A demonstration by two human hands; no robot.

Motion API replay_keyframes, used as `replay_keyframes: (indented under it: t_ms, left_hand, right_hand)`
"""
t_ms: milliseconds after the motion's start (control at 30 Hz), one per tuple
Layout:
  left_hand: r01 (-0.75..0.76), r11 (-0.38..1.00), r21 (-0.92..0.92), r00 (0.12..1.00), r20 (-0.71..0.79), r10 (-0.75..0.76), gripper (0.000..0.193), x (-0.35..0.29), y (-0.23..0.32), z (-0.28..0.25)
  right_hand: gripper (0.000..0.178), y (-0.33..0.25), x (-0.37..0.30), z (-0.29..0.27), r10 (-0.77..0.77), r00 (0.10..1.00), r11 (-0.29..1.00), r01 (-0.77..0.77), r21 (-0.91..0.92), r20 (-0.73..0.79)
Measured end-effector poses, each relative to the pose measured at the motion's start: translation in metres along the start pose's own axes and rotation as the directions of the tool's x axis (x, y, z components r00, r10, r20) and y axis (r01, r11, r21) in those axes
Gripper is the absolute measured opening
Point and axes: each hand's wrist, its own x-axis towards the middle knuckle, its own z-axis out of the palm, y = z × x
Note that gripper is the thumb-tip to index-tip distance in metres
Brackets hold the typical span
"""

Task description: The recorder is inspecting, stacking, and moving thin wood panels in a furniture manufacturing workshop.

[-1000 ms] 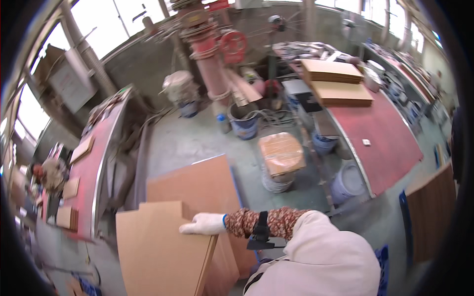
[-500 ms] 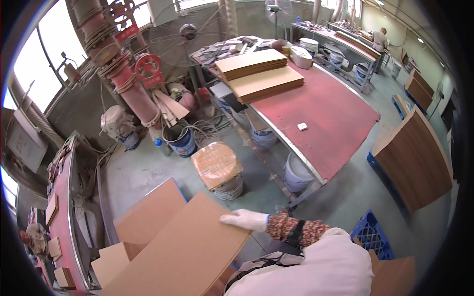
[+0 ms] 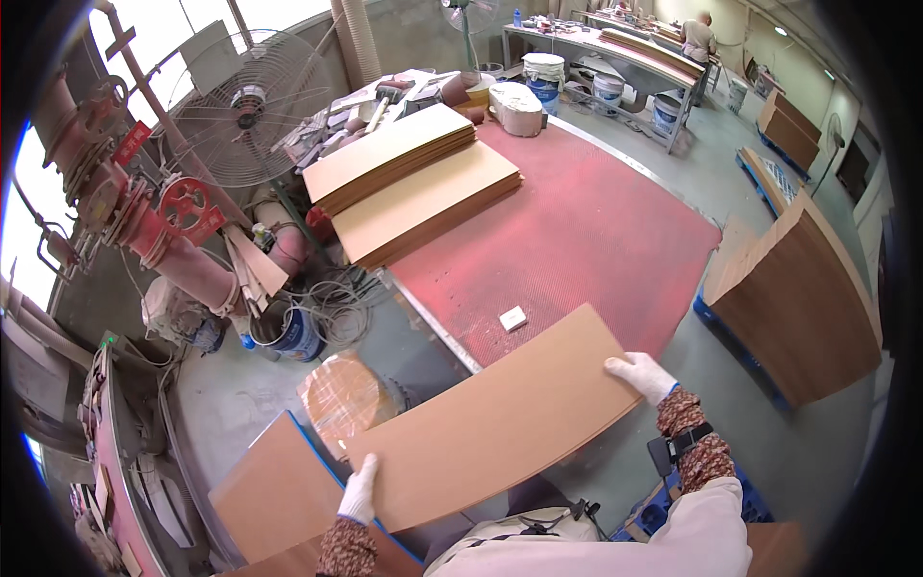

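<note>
A wide tan board (image 3: 490,423), looking like one or more thin sheets together, is held out in front of me. My left hand (image 3: 360,490), in a white glove, grips its left end with the thumb on top. At the right end my right hand (image 3: 642,375), also gloved in white, is closed on the edge; the fingers beneath are hidden. The board's far right corner overlaps the near part of a red-topped table (image 3: 615,231). On that table lie two stacks of boards, a rear stack (image 3: 394,149) and a front stack (image 3: 433,197), along with a small white block (image 3: 513,318).
A tape-wrapped stool-like bucket (image 3: 341,394) stands left of the table. Another stack of boards (image 3: 279,490) lies at lower left. Brown boards (image 3: 793,298) rest on a blue pallet at right. A fan (image 3: 248,111) and red pipes stand at left; a person (image 3: 698,38) works far back.
The board has swung up and right, from the lower left toward the red table. My left hand has come into view on its left end. The view has turned and moved closer to the table.
</note>
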Motion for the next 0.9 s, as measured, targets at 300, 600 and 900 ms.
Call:
replay_keyframes:
  t_ms: [300,600,900]
  left_hand:
    - [0.122,0.989,-0.079,0.943,0.32,-0.091,0.059,0.078,-0.005,0.129]
    - [0.207,0.978,0.024,0.932,0.299,-0.205,0.061,0.065,0.016,0.144]
    - [0.113,0.99,0.079,0.869,0.476,-0.137,0.072,0.086,-0.002,0.137]
  right_hand:
    - [0.061,0.007,0.086,-0.125,0.141,0.988,0.979,-0.149,-0.136,-0.068]
    - [0.041,-0.054,0.123,-0.052,-0.621,0.709,0.444,-0.032,-0.895,-0.334]
    - [0.058,-0.098,0.213,0.142,-0.078,0.995,0.325,-0.038,-0.945,-0.067]
